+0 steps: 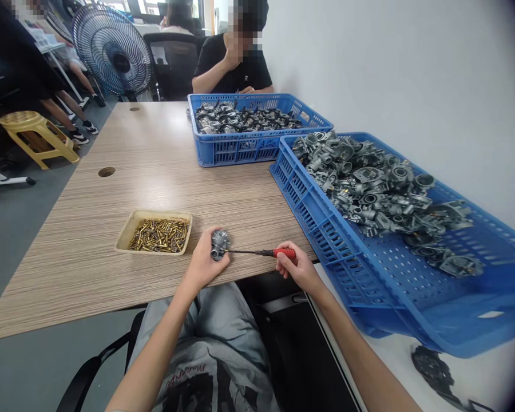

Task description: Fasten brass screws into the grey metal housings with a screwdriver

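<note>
My left hand (203, 258) is closed around a small grey metal carburetor body (219, 242), holding it on the table near the front edge. A screwdriver (284, 252) with a red and black handle is gripped in my right hand (298, 266). Its long thin shaft points left, and the tip meets the right side of the carburetor body. Left of my left hand stands a cream plastic tray (122, 239) filled with small brass jets (158, 234).
A blue crate (309, 214) heaped with similar metal bodies (369, 177) stands at my right. Behind it, another blue crate (236, 150) holds more parts. Across the wood-grain table (154, 171) sits a person in black (214, 63). A fan (114, 51) and yellow stool (38, 134) are left.
</note>
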Demonstrator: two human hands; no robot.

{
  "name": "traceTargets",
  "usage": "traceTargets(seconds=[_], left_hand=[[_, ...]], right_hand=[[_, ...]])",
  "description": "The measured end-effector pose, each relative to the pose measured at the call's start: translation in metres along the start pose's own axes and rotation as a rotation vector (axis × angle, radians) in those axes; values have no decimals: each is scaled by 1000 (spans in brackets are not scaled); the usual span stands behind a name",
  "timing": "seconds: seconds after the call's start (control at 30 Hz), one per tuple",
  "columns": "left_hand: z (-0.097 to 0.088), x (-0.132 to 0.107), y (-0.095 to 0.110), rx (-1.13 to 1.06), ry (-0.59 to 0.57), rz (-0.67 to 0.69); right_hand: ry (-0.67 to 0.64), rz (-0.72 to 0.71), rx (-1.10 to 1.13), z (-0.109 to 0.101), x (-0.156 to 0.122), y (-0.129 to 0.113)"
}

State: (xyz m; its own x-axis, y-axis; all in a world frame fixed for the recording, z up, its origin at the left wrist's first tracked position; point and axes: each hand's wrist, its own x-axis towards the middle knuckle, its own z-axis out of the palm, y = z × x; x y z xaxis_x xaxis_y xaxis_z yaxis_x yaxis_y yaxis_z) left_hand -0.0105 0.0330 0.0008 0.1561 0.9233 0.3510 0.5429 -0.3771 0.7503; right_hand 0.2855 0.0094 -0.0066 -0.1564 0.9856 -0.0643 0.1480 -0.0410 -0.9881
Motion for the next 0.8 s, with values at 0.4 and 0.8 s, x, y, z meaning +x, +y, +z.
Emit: traceTargets(seconds=[0.4, 0.8], left_hand=[[0, 0, 0, -10, 5, -1], [-1, -1, 0, -16, -8, -5]], right_hand=[[8, -6, -16, 0, 0, 0], [17, 11, -9, 1, 0, -2]])
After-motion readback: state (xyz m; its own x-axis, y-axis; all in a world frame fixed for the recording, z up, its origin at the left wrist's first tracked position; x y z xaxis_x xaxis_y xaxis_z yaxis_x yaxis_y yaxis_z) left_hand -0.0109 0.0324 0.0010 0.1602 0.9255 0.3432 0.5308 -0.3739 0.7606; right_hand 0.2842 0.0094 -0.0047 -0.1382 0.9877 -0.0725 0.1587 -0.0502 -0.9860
